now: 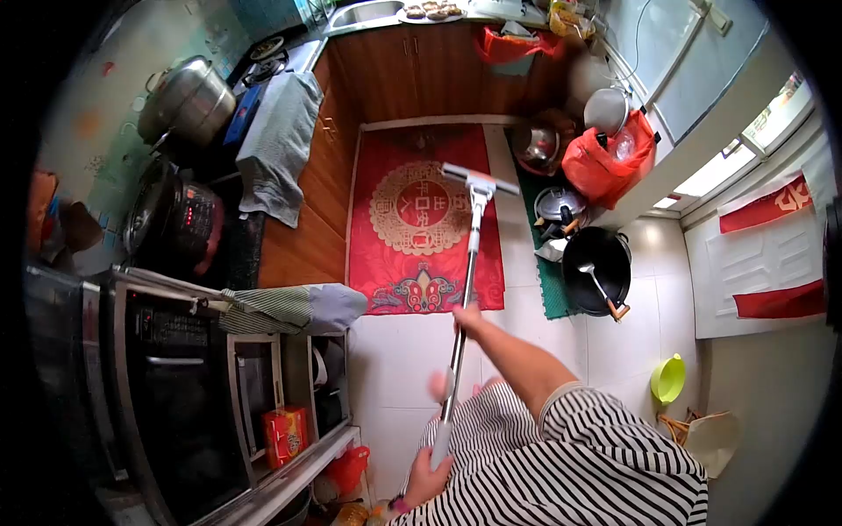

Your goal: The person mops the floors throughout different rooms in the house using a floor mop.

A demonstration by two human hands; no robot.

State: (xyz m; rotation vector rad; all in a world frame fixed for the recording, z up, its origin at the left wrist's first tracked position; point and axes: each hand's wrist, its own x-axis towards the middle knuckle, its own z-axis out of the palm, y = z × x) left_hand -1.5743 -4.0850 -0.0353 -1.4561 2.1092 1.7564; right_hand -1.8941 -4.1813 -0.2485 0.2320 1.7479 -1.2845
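A mop with a metal pole and a flat, narrow head slants up from my body. Its head lies over the right side of a red patterned mat. Around the middle of the pole my right hand is closed. Lower down, my left hand grips the grey handle end near my striped clothing. A blurred pinkish shape beside the pole, just above the handle, is too smeared to make out.
Wooden cabinets bound the mat at the back and left. On the right stand a black wok, a red bag and a green basin. A shelf rack lines the lower left.
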